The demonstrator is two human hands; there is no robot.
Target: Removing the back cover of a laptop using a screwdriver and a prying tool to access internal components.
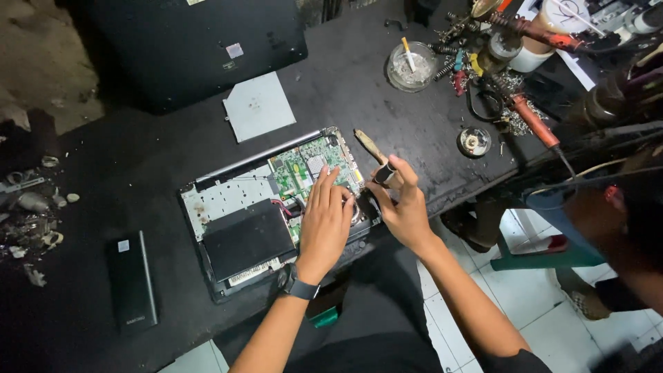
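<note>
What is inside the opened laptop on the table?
The laptop shows a green circuit board, a black flat battery and a pale panel. The left hand covers the part near the right corner, so it cannot be seen.

L hand (324, 224) on open laptop (262, 214), R hand (404, 207) w/ brush (376, 155)

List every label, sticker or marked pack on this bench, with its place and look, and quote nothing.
Sticker: small pale square on the black laptop lid, far left.
Sticker: small white square atop the slim black battery pack, near left.
Strip label: long, white, on the open laptop, front edge beside the left hand.
</note>
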